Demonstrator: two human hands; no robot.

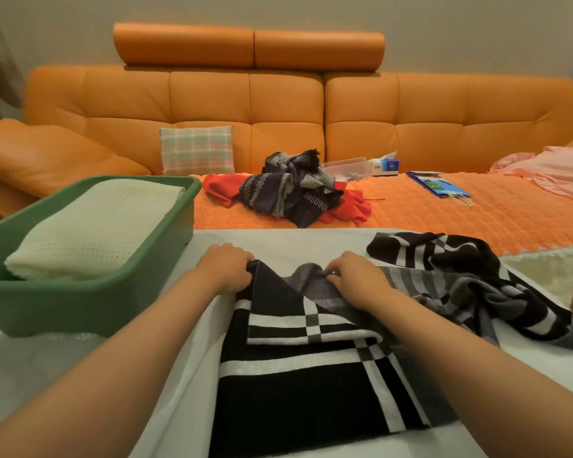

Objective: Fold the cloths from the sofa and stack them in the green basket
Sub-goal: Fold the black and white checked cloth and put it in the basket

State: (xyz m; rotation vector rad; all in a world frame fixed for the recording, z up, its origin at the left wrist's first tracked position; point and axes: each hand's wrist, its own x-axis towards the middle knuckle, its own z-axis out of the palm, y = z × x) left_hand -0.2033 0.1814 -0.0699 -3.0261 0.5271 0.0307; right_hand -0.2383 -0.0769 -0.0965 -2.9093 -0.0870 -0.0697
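Note:
A black cloth with white and grey stripes (298, 375) lies on the white table (186, 385) in front of me, partly folded, its right end bunched up. My left hand (224, 266) grips its far left corner. My right hand (358, 279) pinches the far edge a little to the right. The green basket (90, 312) stands on the table at the left with a folded cream cloth (90, 233) inside. On the sofa seat lies a crumpled dark patterned cloth (295, 186) on top of a red cloth (219, 190).
The orange sofa (278, 104) spans the back, with a plaid cushion (197, 150), a clear box (344, 166), a tissue box (386, 165), a blue paper bag (439, 186) and pink fabric (556, 173) at the far right.

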